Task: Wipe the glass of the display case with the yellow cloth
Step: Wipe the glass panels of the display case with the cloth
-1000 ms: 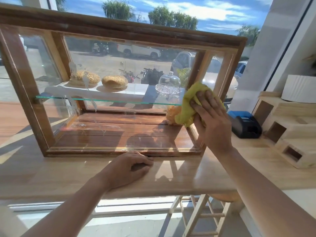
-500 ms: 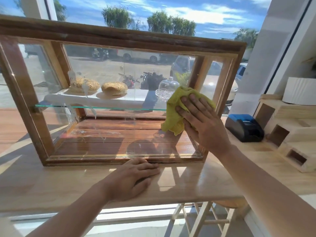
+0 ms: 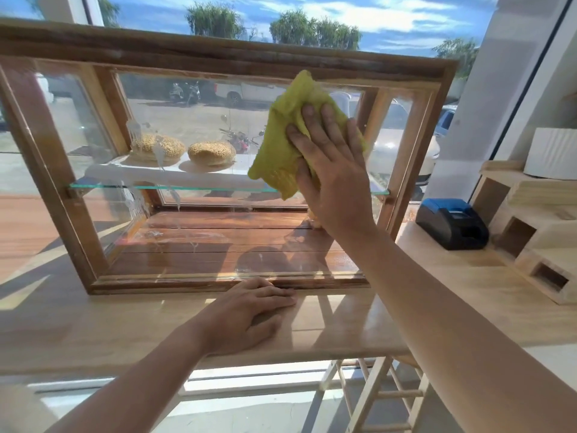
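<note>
A: Where's the yellow cloth [image 3: 281, 142]?
B: Bunched against the front glass [image 3: 199, 126] of the wooden display case [image 3: 218, 62], upper right.
A: The glass?
B: Upright, clear, white drips at left.

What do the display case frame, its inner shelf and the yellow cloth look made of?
The brown display case frame looks like varnished wood: visible grain, slight sheen. The clear shelf seems to be glass: see-through, with a green-tinted edge. The crumpled yellow cloth looks like soft fabric, maybe microfibre; it folds loosely.
</note>
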